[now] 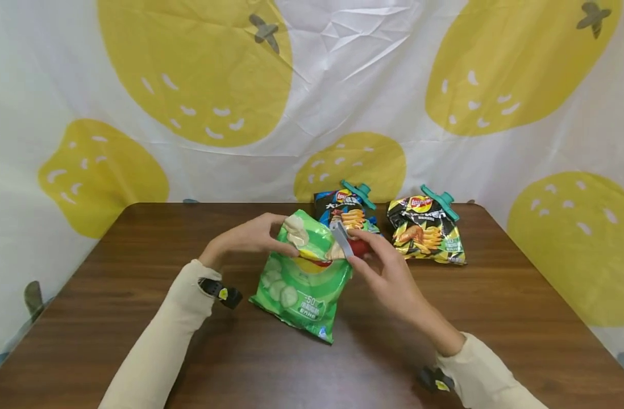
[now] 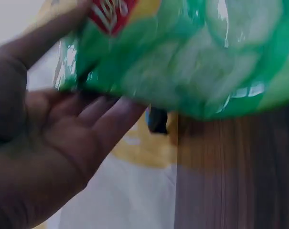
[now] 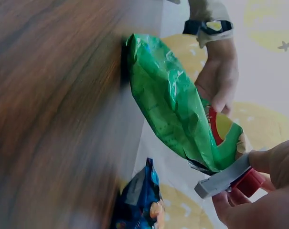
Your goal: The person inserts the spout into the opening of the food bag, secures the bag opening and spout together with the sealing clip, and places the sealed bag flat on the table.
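A green chip bag (image 1: 296, 292) is held upright above the table, its top part folded over toward the front. My left hand (image 1: 258, 234) grips the bag's upper left side between thumb and fingers; the left wrist view shows its fingers behind the green film (image 2: 173, 67). At the upper right corner, my right hand (image 1: 389, 270) pinches a bag clip (image 3: 223, 179) with a grey bar and a red part. The grey bar lies across the bag's top edge; whether it is fastened, I cannot tell.
Behind the hands lies a blue chip bag (image 1: 337, 215) with a teal clip (image 1: 362, 193). A black chip bag (image 1: 427, 236) with another teal clip (image 1: 441, 203) lies right of it. The brown wooden table (image 1: 521, 318) ends at a lemon-print cloth (image 1: 337, 102).
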